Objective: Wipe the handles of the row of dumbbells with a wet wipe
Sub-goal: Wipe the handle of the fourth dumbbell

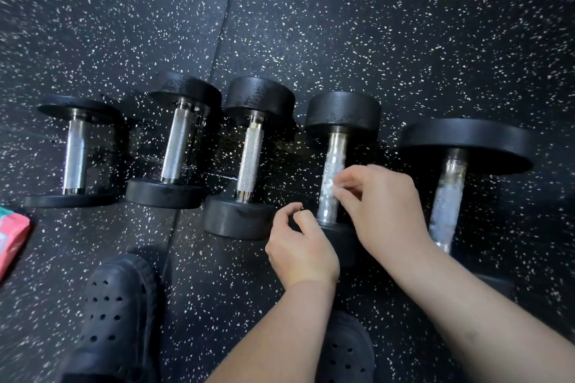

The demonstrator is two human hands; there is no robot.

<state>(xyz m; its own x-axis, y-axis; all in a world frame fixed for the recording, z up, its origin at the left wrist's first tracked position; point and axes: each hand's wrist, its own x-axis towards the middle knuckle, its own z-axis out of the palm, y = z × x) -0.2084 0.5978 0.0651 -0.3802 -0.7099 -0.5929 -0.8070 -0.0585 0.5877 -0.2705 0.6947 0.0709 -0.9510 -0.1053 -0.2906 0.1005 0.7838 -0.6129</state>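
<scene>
Dark shoes (118,305) stand on the black floor (373,25) with white specks. Past them, the left hand (300,246) curls at the near end of the fourth dumbbell (342,115); I cannot tell if it holds anything. The right hand (382,205) pinches a white wipe (329,188) against that dumbbell's handle (334,149). Other dumbbells (249,158) lie beside it. A floor seam (224,25) runs left of it.

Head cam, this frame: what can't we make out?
All in the head view:
Of the wet wipe only a white scrap shows; the right hand covers the rest.
The left hand has curled fingers that hide whether it holds anything.
The fourth dumbbell has its near head mostly behind both hands.
The fifth dumbbell has its near head behind the right forearm.
The packet is cut by the left edge, its print unreadable.
</scene>
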